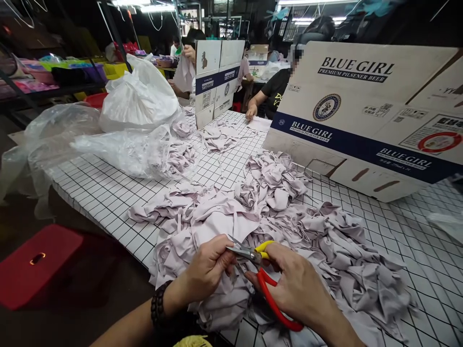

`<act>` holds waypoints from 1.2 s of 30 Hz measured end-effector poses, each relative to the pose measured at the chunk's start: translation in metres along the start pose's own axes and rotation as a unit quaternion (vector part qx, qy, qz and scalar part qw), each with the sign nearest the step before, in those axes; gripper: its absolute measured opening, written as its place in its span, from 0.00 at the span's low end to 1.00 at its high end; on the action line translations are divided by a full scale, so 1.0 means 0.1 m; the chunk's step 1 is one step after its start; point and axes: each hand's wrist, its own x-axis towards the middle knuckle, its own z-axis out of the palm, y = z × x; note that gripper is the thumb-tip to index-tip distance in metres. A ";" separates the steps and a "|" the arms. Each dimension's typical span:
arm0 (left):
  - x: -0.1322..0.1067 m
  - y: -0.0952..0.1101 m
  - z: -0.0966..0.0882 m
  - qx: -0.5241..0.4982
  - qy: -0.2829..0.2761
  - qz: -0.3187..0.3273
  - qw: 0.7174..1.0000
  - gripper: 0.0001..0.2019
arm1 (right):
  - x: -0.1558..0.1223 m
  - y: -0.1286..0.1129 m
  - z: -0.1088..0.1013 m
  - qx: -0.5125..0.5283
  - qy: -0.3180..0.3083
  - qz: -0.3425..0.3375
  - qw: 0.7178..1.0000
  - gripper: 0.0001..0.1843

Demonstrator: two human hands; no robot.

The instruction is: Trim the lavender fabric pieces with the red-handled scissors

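The left hand [208,267] is curled nearly closed, its thumb and fingertips pinching a fold of pale lilac fabric [220,299] just at the tip of the blades. The right hand [296,289] is wrapped around 1 pair of thread snips [253,255], fingers bent about the handle; the snips have a yellow upper grip, a red lower loop that curves out under the palm, and short metal blades that point left toward the left hand and stand slightly parted. A dark beaded bracelet [159,303] sits on the left wrist.

Both hands hover over the near edge of the desk [108,193], which has a white top ruled with a black grid. The held fabric belongs to 1 large heap of lilac fabric pieces [289,212] that spreads from the hands across the middle of the desk; the pieces are too many and too tangled to count.

2 flattened cardboard beer cartons stand on the desk: 1 large carton [369,115] to the right and 1 smaller carton [217,79] farther back. Clear plastic bags [137,120] lie at the left, with more lilac pieces beside them. 1 red stool [36,265] stands on the floor at lower left. At the far end 2 other people [275,89] work at the desk
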 end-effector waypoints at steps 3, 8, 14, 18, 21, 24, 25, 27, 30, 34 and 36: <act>0.00 0.01 0.00 -0.011 -0.001 -0.009 1.000 0.13 | -0.01 0.01 0.02 -0.016 0.007 -0.006 1.000 0.13; 0.00 0.04 -0.01 -0.011 -0.005 -0.019 1.000 0.13 | -0.02 0.04 0.05 -0.025 0.000 0.001 1.000 0.12; 0.01 0.08 -0.01 -0.016 -0.010 -0.032 0.999 0.15 | -0.02 0.06 0.07 -0.027 0.001 0.003 1.000 0.16; 0.01 0.08 -0.01 -0.027 -0.012 -0.043 0.999 0.17 | -0.03 0.08 0.09 -0.034 0.010 -0.006 0.999 0.18; 0.01 0.09 -0.01 -0.035 -0.014 -0.048 0.998 0.18 | -0.03 0.09 0.10 -0.037 0.024 -0.013 0.999 0.20; 0.00 0.10 -0.01 -0.041 -0.014 -0.050 0.998 0.19 | -0.03 0.08 0.11 -0.029 0.036 -0.019 0.999 0.21; 0.00 0.10 -0.01 -0.043 -0.015 -0.054 0.997 0.19 | -0.03 0.08 0.11 -0.021 0.038 -0.021 0.999 0.21; 0.00 0.10 -0.01 -0.052 -0.017 -0.066 0.996 0.18 | -0.02 0.10 0.10 0.004 0.028 -0.016 0.999 0.21; 0.00 0.11 -0.02 -0.060 -0.010 -0.078 0.995 0.19 | 0.00 0.20 0.07 0.107 -0.033 0.039 0.993 0.23; 0.02 0.13 -0.01 -0.075 0.003 -0.086 0.993 0.19 | 0.07 0.32 0.08 0.305 -0.067 0.134 0.941 0.15; 0.04 0.12 0.00 -0.094 0.000 -0.094 0.991 0.19 | 0.12 0.29 0.17 0.356 -0.052 0.126 0.924 0.25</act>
